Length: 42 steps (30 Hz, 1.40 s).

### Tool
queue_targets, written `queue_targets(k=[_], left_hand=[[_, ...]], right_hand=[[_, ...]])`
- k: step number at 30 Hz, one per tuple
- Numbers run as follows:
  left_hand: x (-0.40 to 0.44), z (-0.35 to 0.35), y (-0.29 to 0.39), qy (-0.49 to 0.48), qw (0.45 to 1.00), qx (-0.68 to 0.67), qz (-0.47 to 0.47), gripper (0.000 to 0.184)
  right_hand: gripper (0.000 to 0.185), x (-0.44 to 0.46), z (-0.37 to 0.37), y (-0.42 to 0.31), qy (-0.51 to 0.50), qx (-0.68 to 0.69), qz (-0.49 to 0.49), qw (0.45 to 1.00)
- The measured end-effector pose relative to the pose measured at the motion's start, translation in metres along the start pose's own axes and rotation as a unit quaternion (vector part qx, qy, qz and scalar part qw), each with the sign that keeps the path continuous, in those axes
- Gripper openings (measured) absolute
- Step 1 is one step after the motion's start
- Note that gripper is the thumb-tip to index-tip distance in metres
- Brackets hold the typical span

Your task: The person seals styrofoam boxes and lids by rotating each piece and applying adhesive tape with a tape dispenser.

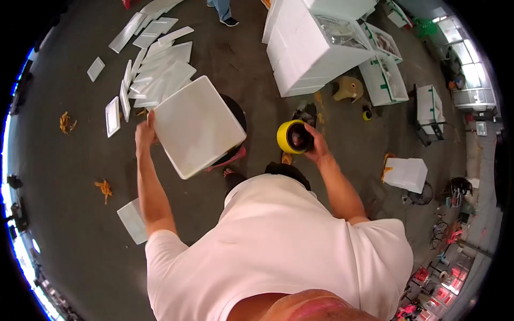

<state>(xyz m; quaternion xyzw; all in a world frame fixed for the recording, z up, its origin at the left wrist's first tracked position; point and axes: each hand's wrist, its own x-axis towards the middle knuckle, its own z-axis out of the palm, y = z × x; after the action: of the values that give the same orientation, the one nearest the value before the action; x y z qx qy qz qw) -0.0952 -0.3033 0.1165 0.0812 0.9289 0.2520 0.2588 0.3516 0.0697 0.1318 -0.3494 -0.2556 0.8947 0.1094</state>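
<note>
My left hand (145, 134) grips the left edge of a white foam box (201, 128), whose broad flat top faces me. The box is tilted over a dark round object (235, 109), mostly hidden beneath it, with something pink (230, 159) at its lower side. In my right hand (319, 143) is a yellow roll of tape (285, 137), held from its right side with the dark core facing up. The tape is apart from the box.
White foam lids (160, 80) lie heaped at the upper left. Large foam boxes (305, 53) are stacked ahead on the right, near a tan object (348, 88). A single foam piece (133, 220) and crumpled yellow tape (104, 190) lie left. Another person's leg (221, 9) shows ahead.
</note>
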Motion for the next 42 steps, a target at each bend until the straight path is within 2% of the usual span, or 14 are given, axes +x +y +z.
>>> queue_targets(k=[1, 3, 5, 8, 10, 11, 14, 22, 29, 32, 35, 37, 39, 42], left_hand=[[-0.004, -0.02, 0.037, -0.041, 0.997, 0.07, -0.009, 0.08], [0.05, 0.001, 0.054, 0.117, 0.968, 0.22, -0.011, 0.087], [0.056, 0.019, 0.108, 0.053, 0.971, 0.232, -0.021, 0.09], [0.027, 0.07, 0.174, 0.135, 0.949, 0.284, 0.002, 0.092], [0.016, 0.088, 0.197, 0.143, 0.917, 0.336, 0.162, 0.093], [0.013, 0.093, 0.203, 0.135, 0.911, 0.355, 0.159, 0.093], [-0.002, 0.111, 0.219, 0.077, 0.854, 0.325, 0.398, 0.097], [-0.044, 0.128, 0.241, -0.119, 0.777, 0.33, 0.522, 0.072], [-0.04, 0.134, 0.23, -0.153, 0.766, 0.327, 0.532, 0.072], [-0.037, 0.134, 0.229, -0.147, 0.773, 0.33, 0.521, 0.073], [-0.028, 0.127, 0.229, -0.093, 0.789, 0.333, 0.508, 0.069], [-0.014, 0.123, 0.23, 0.014, 0.823, 0.332, 0.46, 0.063], [0.003, 0.118, 0.219, 0.103, 0.871, 0.324, 0.355, 0.055], [0.037, 0.105, 0.186, 0.202, 0.898, 0.303, 0.246, 0.056]], right_hand=[[0.035, 0.009, -0.004, -0.008, -0.001, 0.004, 0.004, 1.0], [0.033, 0.033, -0.014, -0.018, -0.021, 0.012, 0.033, 0.999], [0.032, 0.055, -0.036, -0.022, 0.018, 0.009, -0.018, 1.0], [0.028, 0.07, -0.047, -0.036, 0.036, 0.001, -0.007, 0.999], [0.032, 0.103, -0.068, -0.038, 0.023, -0.007, 0.015, 1.0], [0.036, 0.121, -0.08, -0.034, 0.012, -0.024, 0.028, 0.999], [0.048, 0.161, -0.073, -0.032, 0.019, -0.078, 0.023, 0.997], [0.054, 0.316, -0.075, 0.038, -0.167, -0.271, 0.008, 0.948], [0.057, 0.378, -0.067, 0.074, -0.28, -0.35, 0.001, 0.894], [0.056, 0.365, -0.055, 0.068, -0.366, -0.487, 0.045, 0.792], [0.057, 0.364, -0.063, 0.072, -0.365, -0.417, 0.062, 0.83], [0.058, 0.346, -0.067, 0.077, -0.375, -0.38, 0.089, 0.841], [0.058, 0.304, -0.069, 0.082, -0.311, -0.43, 0.022, 0.847], [0.058, 0.278, -0.074, 0.123, -0.343, -0.457, -0.004, 0.821]])
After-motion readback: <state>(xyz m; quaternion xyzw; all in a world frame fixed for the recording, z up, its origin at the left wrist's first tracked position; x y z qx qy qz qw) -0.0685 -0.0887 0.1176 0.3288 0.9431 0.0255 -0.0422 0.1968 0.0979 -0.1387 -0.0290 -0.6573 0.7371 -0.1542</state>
